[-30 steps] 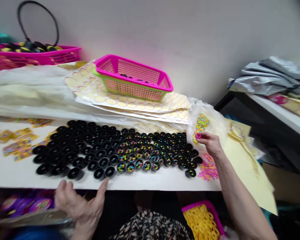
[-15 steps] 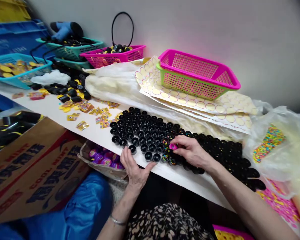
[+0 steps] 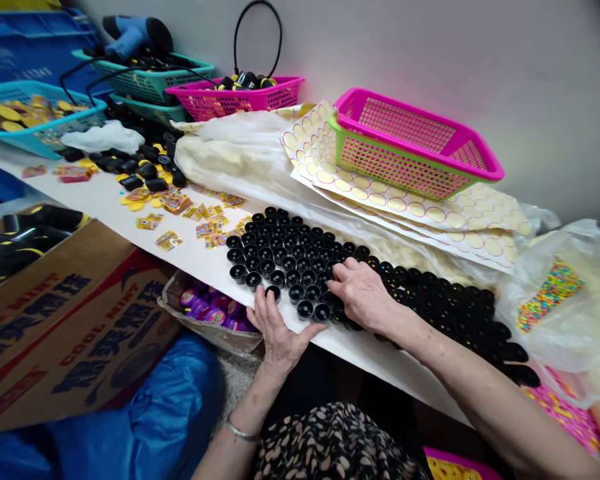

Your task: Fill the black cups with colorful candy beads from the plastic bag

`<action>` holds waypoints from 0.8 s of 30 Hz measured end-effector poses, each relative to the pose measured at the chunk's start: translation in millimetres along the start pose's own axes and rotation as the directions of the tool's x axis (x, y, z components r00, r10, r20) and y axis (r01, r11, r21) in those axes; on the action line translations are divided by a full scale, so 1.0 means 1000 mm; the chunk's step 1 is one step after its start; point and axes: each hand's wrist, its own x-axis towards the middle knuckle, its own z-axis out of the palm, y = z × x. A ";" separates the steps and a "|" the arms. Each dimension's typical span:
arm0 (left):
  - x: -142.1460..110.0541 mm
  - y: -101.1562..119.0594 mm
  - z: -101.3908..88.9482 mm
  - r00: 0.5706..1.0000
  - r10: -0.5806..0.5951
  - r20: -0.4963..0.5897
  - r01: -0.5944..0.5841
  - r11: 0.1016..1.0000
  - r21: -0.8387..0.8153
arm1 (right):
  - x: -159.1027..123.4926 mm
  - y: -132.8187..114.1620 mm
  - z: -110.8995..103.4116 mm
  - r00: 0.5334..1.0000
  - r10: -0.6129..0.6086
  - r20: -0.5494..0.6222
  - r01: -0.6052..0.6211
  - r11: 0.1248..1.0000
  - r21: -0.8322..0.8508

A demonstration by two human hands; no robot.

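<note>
Many small round black cups point(image 3: 293, 262) stand close together on the white table point(image 3: 200, 267). My left hand point(image 3: 280, 330) rests at the front edge of the table, fingers spread around the near side of the cups and touching a cup point(image 3: 273, 292) there. My right hand point(image 3: 360, 293) is over the middle of the cups with its fingers closed and pointing down. The small pink cup it held a moment ago is hidden behind the fingers now. Coloured bits lie in some cups to the right, mostly covered by my right hand.
Stacked pink and green baskets point(image 3: 415, 160) stand on sticker sheets point(image 3: 380, 199) behind the cups. A clear bag of coloured beads point(image 3: 550, 293) lies at the right. Small printed packets point(image 3: 213, 230) lie to the left. A carton of purple items point(image 3: 215, 310) sits below the table edge.
My right hand has moved slightly left over the cups and turned, so the pink cup no longer shows. My left hand stays by the front cups. The view has shifted a little.
</note>
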 end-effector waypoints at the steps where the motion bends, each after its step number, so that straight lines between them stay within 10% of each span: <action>1: 0.000 0.000 0.000 1.000 0.001 0.003 -0.001 1.000 -0.001 | -0.001 0.001 -0.003 1.000 0.005 -0.012 -0.005 1.000 0.005; 7: 0.003 -0.006 0.000 1.000 0.004 0.024 -0.004 1.000 0.010 | -0.061 0.039 -0.016 0.906 0.292 -0.306 -0.201 0.933 0.297; 10: 0.002 -0.010 0.003 0.999 -0.022 0.046 0.022 1.000 0.001 | -0.127 0.081 0.002 0.639 0.640 -0.427 -0.366 0.741 0.563; 13: 0.002 -0.013 0.007 0.998 -0.038 0.050 0.040 0.999 -0.024 | -0.193 0.130 0.032 0.216 0.900 -0.379 -0.596 0.429 0.679; 15: 0.003 -0.015 0.009 0.999 -0.022 0.036 0.024 0.999 -0.036 | -0.225 0.159 0.047 0.090 0.945 -0.314 -0.736 0.275 0.619; 20: 0.010 -0.016 0.013 0.999 -0.034 0.019 0.036 0.995 -0.094 | -0.244 0.197 0.047 0.221 0.973 -0.072 -0.959 0.230 0.164; 24: 0.016 -0.008 0.012 0.997 -0.066 0.048 0.072 0.989 -0.133 | -0.228 0.199 0.041 0.233 0.972 0.039 -0.969 0.229 0.093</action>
